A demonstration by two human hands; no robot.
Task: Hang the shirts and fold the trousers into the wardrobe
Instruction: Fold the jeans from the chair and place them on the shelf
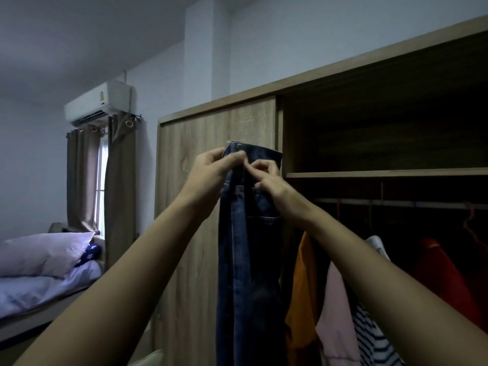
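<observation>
While several coloured shirts (pixel 303 281) are already hung on the rail (pixel 396 203) inside the brown wooden wardrobe (pixel 200 143), the dark blue denim trousers (pixel 248 247) are held aloft before its door, the waistband pinched by the left hand (pixel 208 175) and the right hand (pixel 273 184); folding and stowing are judged outstanding.

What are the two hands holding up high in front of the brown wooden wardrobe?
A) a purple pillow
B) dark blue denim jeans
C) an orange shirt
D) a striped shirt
B: the left hand and the right hand both pinch the waistband of the dark blue denim jeans, which hang straight down in front of the brown wooden wardrobe.
</observation>
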